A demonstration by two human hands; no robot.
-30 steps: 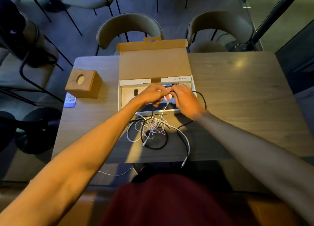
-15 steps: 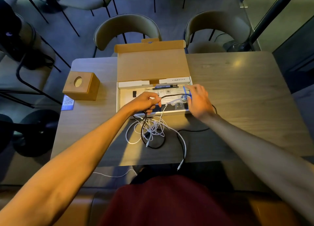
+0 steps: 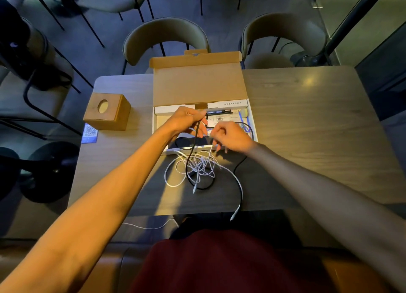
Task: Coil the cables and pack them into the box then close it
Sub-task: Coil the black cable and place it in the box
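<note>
An open cardboard box (image 3: 197, 88) lies on the table with its lid folded back, and a white inner tray (image 3: 159, 119) holds papers and a pen. My left hand (image 3: 186, 120) is over the tray, shut on a black cable (image 3: 190, 160) that hangs down to the table. My right hand (image 3: 230, 136) is at the tray's front right, pinching a white cable (image 3: 211, 152). A tangle of white cables (image 3: 197, 167) and the black cable lies in front of the box. One white end (image 3: 236, 211) dangles off the near table edge.
A wooden block with a round hole (image 3: 107, 112) stands left of the box, with a QR card (image 3: 89, 133) beside it. Two chairs (image 3: 164, 37) stand behind the table. The table's right half (image 3: 318, 127) is bare wood.
My left hand has lifted the black cable up over the tray. My right hand has come back left and down from the tray's right side to the white cable at the box's front edge.
</note>
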